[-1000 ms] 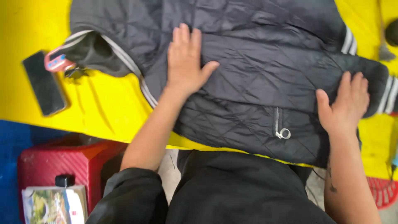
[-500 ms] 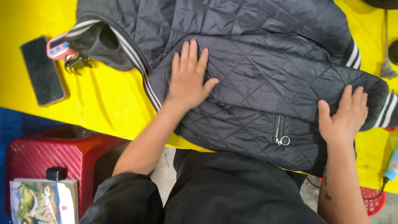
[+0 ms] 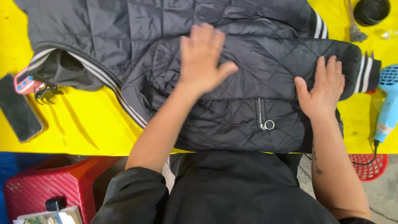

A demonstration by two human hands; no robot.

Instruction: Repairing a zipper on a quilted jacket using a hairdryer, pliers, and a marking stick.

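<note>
A black quilted jacket with white-striped cuffs and hem lies spread on a yellow table. My left hand rests flat on the jacket's middle, fingers apart and slightly blurred. Flat on the folded sleeve near its striped cuff lies my right hand, fingers together. A zip pocket with a ring pull sits between my two arms, near the table's front edge. Neither hand grips anything.
A black phone lies at the table's left edge, beside a pink clip. A blue hair dryer lies at the right. A dark round object sits top right. A red stool and red basket stand below the table.
My left hand has slid up and to the right across the jacket. My right hand has stayed on the sleeve. The view has moved closer and shifted to the right.
</note>
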